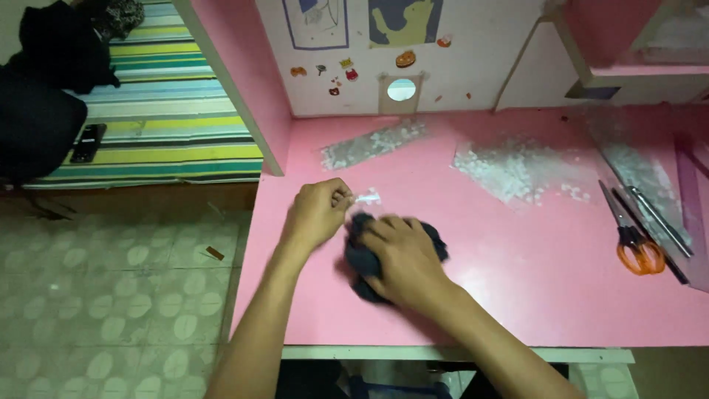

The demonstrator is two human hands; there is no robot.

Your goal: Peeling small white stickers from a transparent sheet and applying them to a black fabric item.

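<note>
the left hand (319,213) is closed in a pinch, thumb and fingertips nipping a small clear plastic scrap (367,197) and lifting one end just above the tabletop (517,281). the right hand (402,258) is curled tight over a dark blue-grey cloth (436,242), bunched into a wad and pressed flat to the pink surface, so it looks braced there while the other hand works the scrap. the scrap sits just beyond the cloth, toward the back wall, touching the left fingertips.

from the head view, taking the cloth as the marker: farther back lie two sheets of bubble wrap, one narrow strip (373,144) behind it and a wider piece (517,171) behind and to the right. well off to the right rest orange-handled scissors (634,244), blades pointing away, beside a long ruler (690,196) near the edge. off to the left, past the floor tiles, is a bed with a striped sheet (177,103).
</note>
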